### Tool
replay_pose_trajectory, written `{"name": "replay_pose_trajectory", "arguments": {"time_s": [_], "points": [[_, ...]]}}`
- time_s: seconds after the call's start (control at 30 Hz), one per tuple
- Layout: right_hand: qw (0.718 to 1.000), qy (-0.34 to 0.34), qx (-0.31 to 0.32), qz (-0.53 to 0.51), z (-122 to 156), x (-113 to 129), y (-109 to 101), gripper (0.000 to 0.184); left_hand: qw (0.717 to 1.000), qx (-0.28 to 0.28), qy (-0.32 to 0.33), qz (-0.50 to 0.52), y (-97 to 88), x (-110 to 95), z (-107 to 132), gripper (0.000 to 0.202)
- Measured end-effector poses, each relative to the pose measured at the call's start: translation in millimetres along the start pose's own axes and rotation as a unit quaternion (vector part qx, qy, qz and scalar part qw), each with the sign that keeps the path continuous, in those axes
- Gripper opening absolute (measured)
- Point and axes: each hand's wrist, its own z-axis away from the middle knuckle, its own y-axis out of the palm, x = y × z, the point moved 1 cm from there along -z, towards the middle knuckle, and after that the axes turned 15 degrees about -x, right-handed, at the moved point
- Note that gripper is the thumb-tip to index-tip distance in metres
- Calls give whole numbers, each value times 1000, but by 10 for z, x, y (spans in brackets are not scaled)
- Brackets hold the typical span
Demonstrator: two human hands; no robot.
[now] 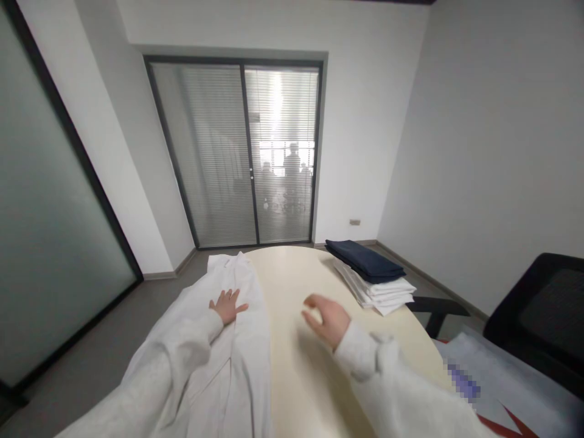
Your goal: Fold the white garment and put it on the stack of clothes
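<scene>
A white garment point(241, 340) lies spread along the left side of a cream oval table point(292, 286), hanging over its left edge. My left hand point(227, 306) rests flat on the garment with fingers stretched out and apart. My right hand point(326, 318) hovers over the bare tabletop to the right of the garment, fingers loosely curled, with nothing in it that I can see. Both arms wear pale sleeves.
A stack of folded white cloths point(378, 291) with a folded dark blue one point(365, 258) on top sits at the table's far right. A black chair point(538, 316) stands on the right. Glass doors with blinds point(241, 152) face me; a glass wall runs along the left.
</scene>
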Motion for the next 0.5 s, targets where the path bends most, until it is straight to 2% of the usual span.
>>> {"name": "replay_pose_trajectory", "arguments": {"time_s": [0.07, 0.13, 0.2, 0.27, 0.33, 0.37, 0.43, 0.5], "points": [[984, 12, -127, 127, -405, -504, -310, 35, 999, -14, -10, -34, 137, -32, 156, 71], [951, 96, -165, 242, -680, -1017, -487, 43, 998, -26, -12, -55, 218, -45, 215, 69], [930, 180, -115, 300, -809, -1443, -531, 52, 998, -31, -9, -58, 254, -41, 210, 68], [923, 244, -13, 298, -840, -1736, -499, 49, 998, -34, -6, -53, 263, -30, 185, 67], [915, 270, 47, 295, -844, -1890, -470, 39, 998, -35, -5, -46, 259, -24, 171, 67], [912, 275, 48, 300, -853, -1922, -476, 36, 999, -33, -6, -42, 252, -24, 172, 67], [909, 275, -3, 314, -897, -1910, -546, 35, 999, -33, -11, -28, 222, -29, 185, 67], [906, 272, -83, 314, -972, -1817, -686, 37, 998, -59, -13, -5, 154, -43, 202, 64]]}}
